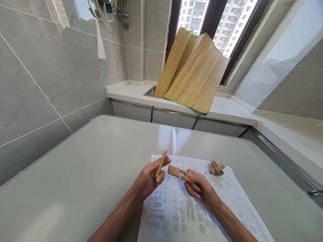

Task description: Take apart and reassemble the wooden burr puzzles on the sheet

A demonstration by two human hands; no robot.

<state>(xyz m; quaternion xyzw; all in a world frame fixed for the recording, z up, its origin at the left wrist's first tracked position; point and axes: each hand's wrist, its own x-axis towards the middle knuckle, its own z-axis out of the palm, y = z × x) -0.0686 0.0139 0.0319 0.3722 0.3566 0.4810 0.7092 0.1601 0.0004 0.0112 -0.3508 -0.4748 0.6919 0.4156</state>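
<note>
My left hand (150,176) is closed on a wooden puzzle piece (161,164), seen nearly edge-on and tilted up to the right. Just right of it, my right hand (200,186) pinches the right end of a flat wooden puzzle piece with a notch (174,170) cut into its lower edge. A small gap separates the two pieces, both held above a printed sheet (181,208) with many small puzzle drawings. Near the sheet's upper right corner sits an interlocking wooden puzzle (217,168), apart from both hands.
The sheet lies on a pale table (101,158) with a seam down its middle. Beyond the far edge runs a white counter (131,89), where a folded bamboo mat (196,72) leans against the window. Grey tiled walls (50,74) stand at the left and right.
</note>
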